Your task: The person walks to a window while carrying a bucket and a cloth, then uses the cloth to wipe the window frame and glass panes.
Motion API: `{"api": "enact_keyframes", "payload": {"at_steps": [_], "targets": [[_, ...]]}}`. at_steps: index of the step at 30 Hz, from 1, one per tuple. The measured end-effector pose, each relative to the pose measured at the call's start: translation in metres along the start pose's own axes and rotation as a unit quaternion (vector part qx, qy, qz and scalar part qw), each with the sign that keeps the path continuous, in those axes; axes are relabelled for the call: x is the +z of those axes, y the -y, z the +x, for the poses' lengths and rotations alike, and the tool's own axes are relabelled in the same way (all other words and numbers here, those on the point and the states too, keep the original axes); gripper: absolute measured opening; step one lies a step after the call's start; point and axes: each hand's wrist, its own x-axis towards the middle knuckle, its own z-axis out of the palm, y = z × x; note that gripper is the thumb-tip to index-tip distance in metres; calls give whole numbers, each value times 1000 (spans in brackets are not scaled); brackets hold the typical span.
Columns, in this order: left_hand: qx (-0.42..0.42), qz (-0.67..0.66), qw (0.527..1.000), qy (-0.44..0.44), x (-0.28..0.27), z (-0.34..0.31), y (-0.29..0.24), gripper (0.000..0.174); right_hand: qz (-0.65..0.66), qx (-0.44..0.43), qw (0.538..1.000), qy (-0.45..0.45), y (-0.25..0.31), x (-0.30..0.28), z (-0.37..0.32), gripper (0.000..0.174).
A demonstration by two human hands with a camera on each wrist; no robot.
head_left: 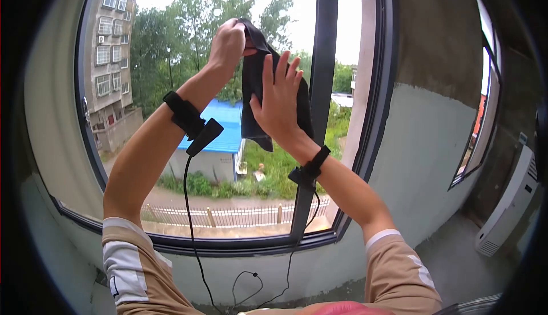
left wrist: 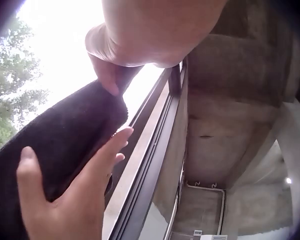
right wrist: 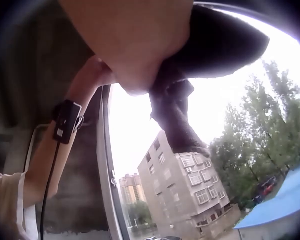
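A dark cloth (head_left: 255,95) hangs against the window glass in the head view. The left hand (head_left: 229,43) pinches its top corner between thumb and fingers. Lower and to the right, the right hand (head_left: 279,101) lies on the cloth with its fingers spread. In the left wrist view the cloth (left wrist: 65,130) stretches from the left hand (left wrist: 107,72) down past the right hand (left wrist: 70,200). Seen from the right wrist, part of the cloth (right wrist: 177,120) dangles in folds below the right hand (right wrist: 135,55), whose fingers are hidden there.
A dark window frame (head_left: 323,58) stands just right of the cloth, with a handle (head_left: 85,109) at the far left. Black cables (head_left: 191,218) hang from both wrist straps. A white air conditioner (head_left: 508,206) stands at the right. Outside are trees and a blue roof.
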Motion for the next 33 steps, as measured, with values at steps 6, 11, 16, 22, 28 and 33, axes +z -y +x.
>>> {"api": "enact_keyframes", "payload": {"at_steps": [6, 11, 16, 22, 28, 33], "targets": [[55, 61, 995, -59, -21, 39, 2, 34, -117, -77, 990, -10, -18, 9, 54, 87], [76, -40, 993, -84, -39, 63, 2, 35, -30, -172, 984, -46, -28, 18, 52, 81], [125, -12, 989, -72, -37, 68, 12, 33, 10, -122, 992, 24, -13, 13, 30, 85], [255, 141, 956, -24, -43, 39, 18, 57, -33, -128, 991, -5, -36, 4, 57, 67], [388, 389, 835, -31, -72, 6, 41, 67, -93, -122, 984, -94, -91, 5, 115, 42], [405, 537, 738, -59, -87, -21, 55, 65, -87, -154, 980, -95, -107, 8, 140, 40]]}}
